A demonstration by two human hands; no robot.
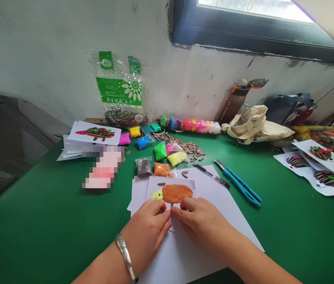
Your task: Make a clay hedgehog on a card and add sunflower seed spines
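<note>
A white card [169, 185] lies on several white sheets [214, 205] on the green table [51, 228]. On it is a flat orange clay body [177, 193] with a yellow-green clay head [156, 195]. My left hand [147, 228], a silver bracelet on its wrist, and my right hand [198, 221] meet just below the clay shape. Their fingertips are pinched together over the card's lower edge. What they pinch is too small to make out.
Small bags of coloured clay [167, 152] and scattered sunflower seeds [184, 145] lie behind the card. A blue utility knife [239, 183] and a pen [211, 175] lie to the right. Finished seed pictures sit at left [96, 133] and right [323, 165]. A seed bag [119, 90] leans on the wall.
</note>
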